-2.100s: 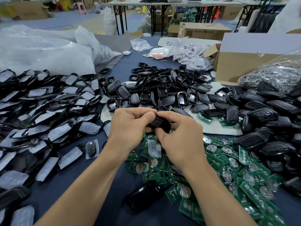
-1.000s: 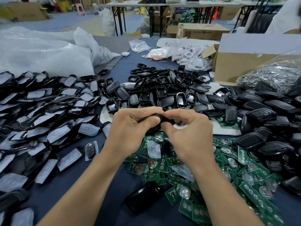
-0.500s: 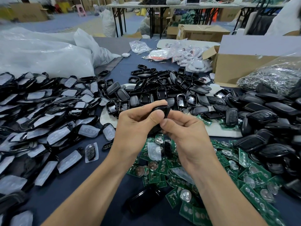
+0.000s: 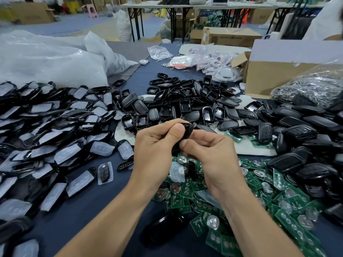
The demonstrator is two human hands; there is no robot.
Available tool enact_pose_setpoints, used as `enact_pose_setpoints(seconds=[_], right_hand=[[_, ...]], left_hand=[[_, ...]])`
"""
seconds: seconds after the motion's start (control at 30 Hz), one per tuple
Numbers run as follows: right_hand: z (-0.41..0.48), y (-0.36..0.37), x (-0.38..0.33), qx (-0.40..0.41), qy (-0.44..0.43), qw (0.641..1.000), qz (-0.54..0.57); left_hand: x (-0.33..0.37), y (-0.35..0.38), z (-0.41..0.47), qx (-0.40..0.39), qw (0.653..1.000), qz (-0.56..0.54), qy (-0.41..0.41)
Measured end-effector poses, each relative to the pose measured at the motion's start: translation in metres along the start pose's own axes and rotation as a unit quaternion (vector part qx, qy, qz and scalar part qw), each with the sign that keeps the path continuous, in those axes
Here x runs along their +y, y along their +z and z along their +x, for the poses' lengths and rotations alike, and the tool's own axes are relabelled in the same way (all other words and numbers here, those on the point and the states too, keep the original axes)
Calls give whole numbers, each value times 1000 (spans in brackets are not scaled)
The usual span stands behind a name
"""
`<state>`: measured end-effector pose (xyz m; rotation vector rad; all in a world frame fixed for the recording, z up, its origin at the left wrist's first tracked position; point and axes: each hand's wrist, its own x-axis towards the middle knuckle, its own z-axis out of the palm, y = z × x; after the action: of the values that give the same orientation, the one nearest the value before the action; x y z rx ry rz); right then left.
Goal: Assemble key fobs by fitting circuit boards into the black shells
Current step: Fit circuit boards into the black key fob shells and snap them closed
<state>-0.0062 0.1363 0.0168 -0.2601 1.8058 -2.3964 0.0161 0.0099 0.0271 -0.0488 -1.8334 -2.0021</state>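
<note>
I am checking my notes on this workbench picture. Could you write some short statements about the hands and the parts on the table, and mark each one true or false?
1. The left hand and the right hand both pinch one black shell. True.
2. The green circuit boards lie to the left of both arms. False: they lie below the hands and to the right.
3. A cardboard box stands at the far right of the table. True.
4. The left hand rests flat on the table. False: it is raised above the table and holds the black shell.
</note>
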Motion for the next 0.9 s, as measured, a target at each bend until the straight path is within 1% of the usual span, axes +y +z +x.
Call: enact_pose_setpoints(seconds=[0.13,0.27,0.4,0.47,0.6,0.73,0.8,0.9], right_hand=[[0,1,4,12,5,1000,-16],[0,1,4,18,14,999,-24],[1,4,2,26,31,999,2],[2,5,0,36,49,997,42],[3,3,-3,40,73,991,105],[3,2,-3,35,66,990,119],[4,2,-2,37,56,991,112],[5,-2,-1,49,21,998,43]], left_hand=[[-2,-1,1,15,1000,4,-23],[-2,-1,3,11,999,16,-44],[-1,-6,7,-24,993,-23,-114],[-2,-8,8,-44,991,-27,-126],[-1,-10,8,-29,994,-35,-102],[-2,-12,11,3,997,-16,-72],[-2,-10,11,5,999,8,-45],[-5,-10,10,-9,999,53,-1]])
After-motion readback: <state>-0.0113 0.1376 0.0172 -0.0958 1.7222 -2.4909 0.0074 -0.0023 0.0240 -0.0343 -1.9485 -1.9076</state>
